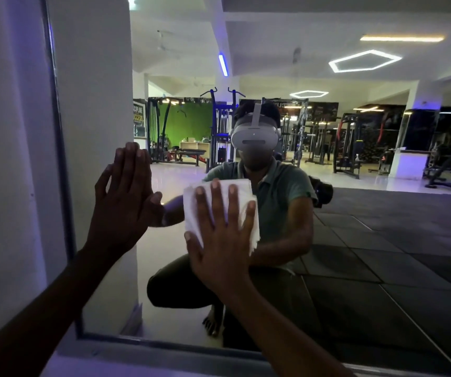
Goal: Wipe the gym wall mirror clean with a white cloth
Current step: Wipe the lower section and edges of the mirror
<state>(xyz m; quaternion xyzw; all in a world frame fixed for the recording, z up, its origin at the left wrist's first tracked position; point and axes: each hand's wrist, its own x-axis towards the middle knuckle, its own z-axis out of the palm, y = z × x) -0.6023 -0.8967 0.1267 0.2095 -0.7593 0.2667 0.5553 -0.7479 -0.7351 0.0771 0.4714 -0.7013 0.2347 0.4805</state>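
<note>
The wall mirror point(355, 254) fills most of the view, with its dark frame running down the left and along the bottom. My right hand point(220, 240) presses a folded white cloth point(242, 194) flat against the glass with straight, spread fingers. The cloth shows above and to the right of the fingers. My left hand point(126, 205) lies flat on the glass to the left of the cloth, near the mirror's left edge, fingers straight and holding nothing.
The mirror's frame point(63, 172) meets a pale wall point(6, 159) on the left, and a sill point(164, 349) runs below the glass. The reflection shows a squatting person with a headset, gym machines, dark floor mats and ceiling lights.
</note>
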